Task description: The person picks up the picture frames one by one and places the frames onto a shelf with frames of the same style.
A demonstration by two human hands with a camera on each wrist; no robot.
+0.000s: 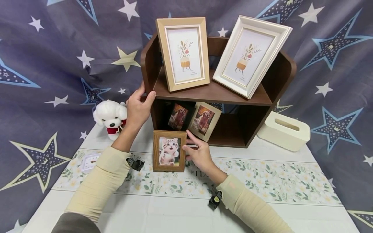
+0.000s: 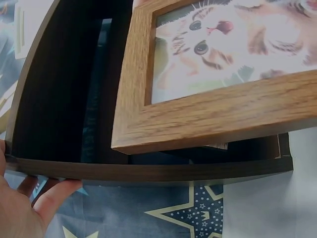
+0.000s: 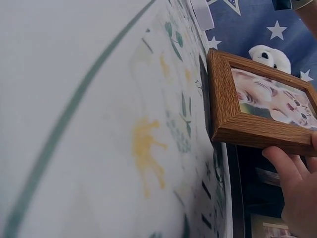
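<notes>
My right hand (image 1: 202,155) pinches the right edge of a brown wooden picture frame (image 1: 155,152) with a kitten photo, thumb in front. The frame stands upright before the shelf's lower left part. In the right wrist view, the thumb (image 3: 281,161) lies along the frame's edge. My left hand (image 1: 138,108) holds the left side panel of a dark brown two-tier shelf (image 1: 186,94), thumb at the front edge. Two frames with dog photos stand in the lower tier: a dark one (image 1: 178,116), partly in shadow, and a pale gold one (image 1: 205,121).
On the upper tier lean a tan frame (image 1: 163,55) and a white frame (image 1: 233,48) with plant prints. A white toy dog (image 1: 109,113) and a small white clock (image 1: 88,162) are at left. A white tissue box (image 1: 284,131) stands right of the shelf.
</notes>
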